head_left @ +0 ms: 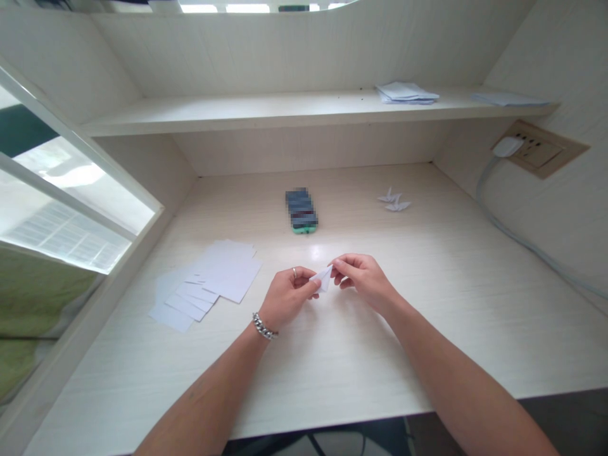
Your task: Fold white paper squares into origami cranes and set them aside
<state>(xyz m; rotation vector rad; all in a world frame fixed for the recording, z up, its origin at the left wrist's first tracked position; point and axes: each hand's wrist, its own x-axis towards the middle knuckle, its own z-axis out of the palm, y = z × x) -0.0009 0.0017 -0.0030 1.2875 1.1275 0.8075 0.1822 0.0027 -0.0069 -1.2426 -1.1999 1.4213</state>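
Observation:
Between my two hands, above the middle of the desk, is a small piece of folded white paper (323, 278) with a pointed, triangular outline. My left hand (289, 294), with a ring and a chain bracelet, pinches its left side between thumb and fingers. Thumb and forefinger of my right hand (363, 278) close on the paper's upper right tip. Loose white paper sheets (232, 269) lie fanned out on the desk to the left of my hands. Farther back on the right rest small folded paper cranes (394, 201).
A phone (301, 212) with a green edge lies beyond my hands. Stacked papers (407, 94) sit on the shelf (266, 114) above. A plug is in the wall socket (541, 149), its grey cable (517, 237) running down the right side. A window-like frame (137, 237) borders the left.

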